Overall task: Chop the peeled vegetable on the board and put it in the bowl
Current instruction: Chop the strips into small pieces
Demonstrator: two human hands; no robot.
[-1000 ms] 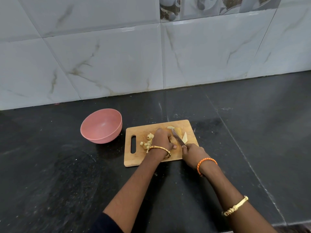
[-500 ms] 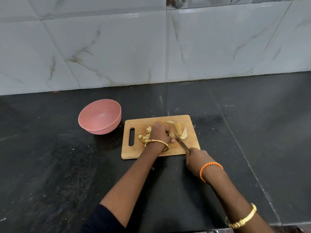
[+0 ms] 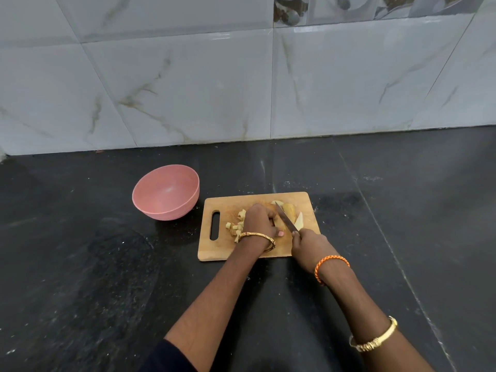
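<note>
Black stone bench (image 3: 80, 264), speckled, pale crumbs and smudges scattered on surface; thin seam lines run across it toward wall. Behind bench, wall of large pale marble-look tiles (image 3: 188, 89) with brownish veining, grey grout lines. Along top edge, band of decorative picture tiles (image 3: 295, 9), motifs too cropped to tell.

the left hand (image 3: 259, 220) hides the piece being cut; the right hand (image 3: 308, 244) covers the knife handle.

Gold bangles (image 3: 257, 238), orange thread bracelet (image 3: 331, 265), dark sleeve (image 3: 171, 358)
</note>
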